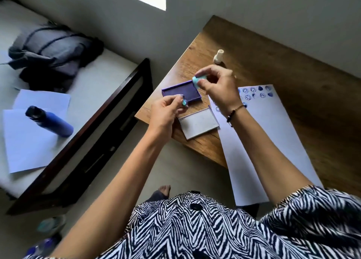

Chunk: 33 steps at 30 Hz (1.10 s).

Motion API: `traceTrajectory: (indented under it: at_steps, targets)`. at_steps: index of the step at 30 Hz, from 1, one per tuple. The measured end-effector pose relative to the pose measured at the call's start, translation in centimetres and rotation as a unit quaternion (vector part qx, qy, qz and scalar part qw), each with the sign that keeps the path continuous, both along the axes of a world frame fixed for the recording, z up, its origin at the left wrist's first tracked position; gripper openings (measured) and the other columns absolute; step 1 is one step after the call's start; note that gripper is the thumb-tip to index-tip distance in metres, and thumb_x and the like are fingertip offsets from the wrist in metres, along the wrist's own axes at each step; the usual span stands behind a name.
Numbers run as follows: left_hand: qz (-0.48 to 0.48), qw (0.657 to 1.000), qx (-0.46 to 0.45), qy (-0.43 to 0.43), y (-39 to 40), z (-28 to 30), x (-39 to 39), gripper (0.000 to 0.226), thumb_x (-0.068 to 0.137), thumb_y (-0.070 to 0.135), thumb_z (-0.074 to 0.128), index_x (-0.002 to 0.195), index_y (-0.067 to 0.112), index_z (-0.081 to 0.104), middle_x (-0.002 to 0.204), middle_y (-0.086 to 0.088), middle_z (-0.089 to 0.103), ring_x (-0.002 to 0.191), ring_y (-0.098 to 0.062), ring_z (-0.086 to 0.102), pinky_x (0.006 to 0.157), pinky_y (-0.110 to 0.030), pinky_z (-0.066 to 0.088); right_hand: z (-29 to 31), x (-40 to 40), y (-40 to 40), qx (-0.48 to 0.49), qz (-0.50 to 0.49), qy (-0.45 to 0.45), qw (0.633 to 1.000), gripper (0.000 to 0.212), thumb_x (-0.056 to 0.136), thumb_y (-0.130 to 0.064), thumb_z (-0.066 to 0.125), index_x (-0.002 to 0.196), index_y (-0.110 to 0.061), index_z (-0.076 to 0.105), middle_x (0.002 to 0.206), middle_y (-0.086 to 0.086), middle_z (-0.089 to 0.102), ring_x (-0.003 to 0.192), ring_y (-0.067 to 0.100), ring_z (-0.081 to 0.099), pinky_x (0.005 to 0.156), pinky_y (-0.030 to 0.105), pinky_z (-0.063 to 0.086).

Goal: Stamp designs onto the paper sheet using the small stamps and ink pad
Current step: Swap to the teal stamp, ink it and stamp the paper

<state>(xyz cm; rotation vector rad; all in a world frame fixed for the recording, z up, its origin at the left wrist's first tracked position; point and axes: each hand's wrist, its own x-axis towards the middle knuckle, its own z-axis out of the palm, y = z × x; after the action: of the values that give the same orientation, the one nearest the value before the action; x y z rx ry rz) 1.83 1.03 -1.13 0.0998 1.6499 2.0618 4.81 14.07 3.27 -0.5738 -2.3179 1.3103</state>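
Note:
The open purple ink pad (179,92) lies near the left corner of the wooden table (293,87), with its lid (198,123) lying inside-up just in front of it. My right hand (216,84) pinches a light blue stamp body (196,81) above the pad's right edge. My left hand (166,112) holds a small blue stamp piece (183,102) at the pad's near edge. The white paper sheet (259,137) lies to the right, its far end covered with several blue round prints (256,92). A white stamp (218,56) stands upright farther back.
A bed (93,79) stands left of the table with dark folded clothes (52,52), loose white sheets (29,141) and a blue bottle (50,121) on it. A bare foot (164,190) shows on the floor between bed and table.

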Motion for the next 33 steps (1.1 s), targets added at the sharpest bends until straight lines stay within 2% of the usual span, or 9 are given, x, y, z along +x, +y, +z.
traceTrajectory:
  at_steps: [5, 8, 10, 14, 18, 24, 26, 30, 33]
  targets:
    - [0.049, 0.996, -0.041, 0.057, -0.8, -1.4, 0.2, 0.012, 0.089, 0.011, 0.052, 0.088, 0.013, 0.064, 0.070, -0.002, 0.062, 0.059, -0.006, 0.059, 0.065, -0.021, 0.050, -2.3, -2.3, -1.2, 0.333, 0.092, -0.139, 0.928, 0.022, 0.076, 0.001, 0.048, 0.092, -0.002, 0.064, 0.103, 0.020, 0.063, 0.099, 0.033, 0.056, 0.084, 0.037, 0.034]
    - [0.098, 0.992, -0.028, 0.076, -1.0, -1.6, 0.4, 0.020, 0.089, 0.012, 0.052, 0.076, 0.024, 0.063, 0.072, 0.000, 0.062, 0.064, -0.009, 0.058, 0.070, -0.027, 0.049, -3.0, -2.1, -1.7, 0.349, 0.124, -0.141, 0.918, 0.024, 0.073, 0.005, 0.046, 0.092, 0.001, 0.060, 0.103, 0.023, 0.059, 0.096, 0.036, 0.055, 0.076, 0.037, 0.033]
    - [0.116, 0.989, -0.030, 0.085, -1.1, -1.6, 0.3, 0.024, 0.089, 0.013, 0.051, 0.072, 0.026, 0.062, 0.071, 0.000, 0.060, 0.067, -0.014, 0.054, 0.071, -0.033, 0.046, -2.0, -2.6, -1.2, 0.333, 0.123, -0.146, 0.923, 0.023, 0.073, 0.004, 0.050, 0.091, -0.002, 0.063, 0.100, 0.021, 0.061, 0.094, 0.035, 0.058, 0.061, 0.028, 0.020]
    - [0.125, 0.988, -0.026, 0.081, -1.0, -1.8, 0.2, 0.025, 0.089, 0.012, 0.052, 0.073, 0.027, 0.065, 0.071, 0.004, 0.061, 0.065, -0.009, 0.054, 0.069, -0.029, 0.046, -1.9, -3.2, -1.1, 0.367, 0.134, -0.156, 0.907, 0.024, 0.076, 0.003, 0.049, 0.093, -0.005, 0.063, 0.103, 0.018, 0.060, 0.097, 0.033, 0.058, 0.055, 0.028, 0.015]
    - [0.117, 0.989, -0.038, 0.081, -1.0, -1.9, 0.4, 0.023, 0.088, 0.013, 0.053, 0.077, 0.029, 0.064, 0.074, 0.007, 0.062, 0.063, -0.002, 0.056, 0.068, -0.022, 0.048, -1.4, -3.7, -0.7, 0.332, 0.153, -0.184, 0.912, 0.025, 0.075, 0.004, 0.050, 0.092, -0.004, 0.065, 0.105, 0.019, 0.062, 0.099, 0.034, 0.058, 0.070, 0.033, 0.039]
    - [0.105, 0.989, -0.048, 0.087, -1.0, -1.3, 0.5, 0.018, 0.089, 0.010, 0.052, 0.085, 0.023, 0.062, 0.076, 0.005, 0.062, 0.063, 0.000, 0.056, 0.066, -0.016, 0.049, -1.5, -3.5, -1.4, 0.317, 0.138, -0.188, 0.919, 0.024, 0.076, 0.004, 0.049, 0.094, -0.003, 0.063, 0.106, 0.019, 0.061, 0.100, 0.035, 0.056, 0.076, 0.036, 0.044]
    - [0.094, 0.987, -0.073, 0.104, -0.9, -0.8, 0.8, 0.014, 0.090, 0.011, 0.051, 0.088, 0.019, 0.063, 0.076, 0.004, 0.062, 0.066, -0.002, 0.056, 0.067, -0.018, 0.047, -1.2, -2.8, -0.6, 0.262, 0.101, -0.148, 0.948, 0.022, 0.076, 0.001, 0.054, 0.093, -0.005, 0.067, 0.105, 0.018, 0.065, 0.100, 0.032, 0.058, 0.079, 0.033, 0.043]
    - [0.014, 0.950, -0.155, 0.271, 1.1, 1.0, 3.6, 0.019, 0.089, 0.017, 0.052, 0.104, 0.009, 0.061, 0.095, -0.006, 0.065, 0.087, -0.016, 0.060, 0.080, -0.023, 0.046, -1.7, 3.0, 3.2, 0.076, -0.119, -0.011, 0.990, 0.015, 0.074, -0.003, 0.064, 0.087, -0.007, 0.070, 0.092, 0.012, 0.072, 0.090, 0.026, 0.064, 0.083, 0.034, 0.049]
    - [-0.143, 0.882, -0.162, 0.418, 5.0, 1.8, 7.8, 0.023, 0.086, 0.011, 0.051, 0.103, -0.002, 0.058, 0.094, -0.019, 0.066, 0.083, -0.028, 0.060, 0.071, -0.023, 0.039, -2.4, 7.6, 7.3, 0.031, -0.191, -0.055, 0.980, 0.016, 0.078, -0.003, 0.064, 0.091, -0.008, 0.069, 0.088, 0.006, 0.067, 0.087, 0.020, 0.062, 0.085, 0.038, 0.051]
